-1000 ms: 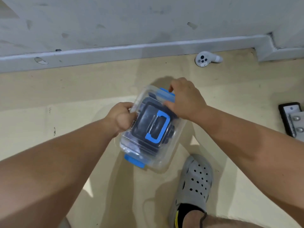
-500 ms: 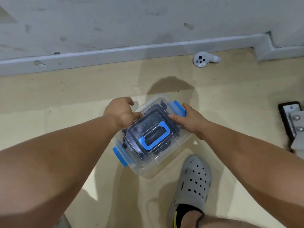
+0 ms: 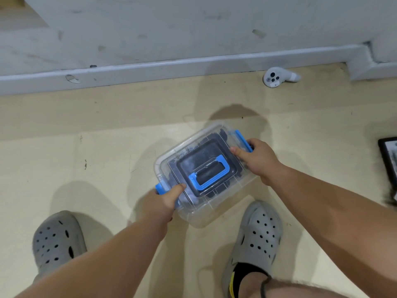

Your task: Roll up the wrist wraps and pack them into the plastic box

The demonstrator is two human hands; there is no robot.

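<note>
A lidded clear plastic box (image 3: 204, 216) sits at the centre of the frame, turned on a diagonal from lower left to upper right, above a beige floor (image 3: 96, 168); whether it touches the floor cannot be told. A blue U-shaped handle (image 3: 224, 168) lies flat in the lid's recess, and the dark rolled wrist wraps (image 3: 200, 157) show through the lid as a blurred mass inside. The left hand (image 3: 160, 204) grips the lower-left end, thumb laid on the lid and fingers wrapped under the blue latch (image 3: 159, 188) there. The right hand (image 3: 257, 159) clasps the upper-right end likewise, thumb on the lid, fingers curled round the other blue latch (image 3: 241, 139). A grey perforated clog (image 3: 57, 239) stands at lower left and a second grey clog (image 3: 257, 235) at lower right, just beside the box. A white handheld controller (image 3: 274, 78) lies at upper right against the white skirting board (image 3: 171, 67). A black-framed object (image 3: 388, 155) is cut off by the right edge.
</note>
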